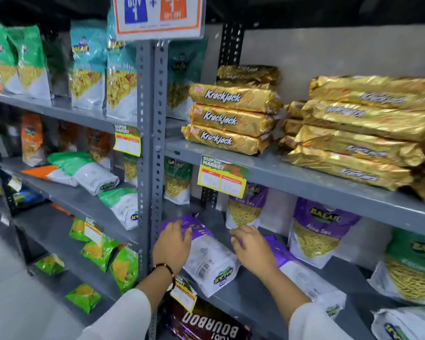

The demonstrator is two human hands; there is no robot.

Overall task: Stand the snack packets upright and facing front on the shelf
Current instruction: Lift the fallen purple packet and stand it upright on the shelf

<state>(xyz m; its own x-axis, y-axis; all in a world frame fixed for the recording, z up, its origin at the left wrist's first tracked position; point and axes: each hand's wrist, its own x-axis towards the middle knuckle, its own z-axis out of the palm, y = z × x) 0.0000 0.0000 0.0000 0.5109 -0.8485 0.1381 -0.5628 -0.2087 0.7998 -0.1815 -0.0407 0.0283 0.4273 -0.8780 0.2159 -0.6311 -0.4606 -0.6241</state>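
Fingers (182, 235) of the left hand (172, 246) curve loosely over the purple end of a purple-and-white snack packet (206, 258) lying flat, back side up, on the grey shelf (245, 295); whether they grip it cannot be told. The right hand (253, 246) rests with fingers together, bent down on a second flat packet (304, 278) just right of the first. Behind this one, an Aloo Sev packet (317, 234) stands upright, front facing. Above that shelf, gold Krackjack packs (231, 119) lie stacked.
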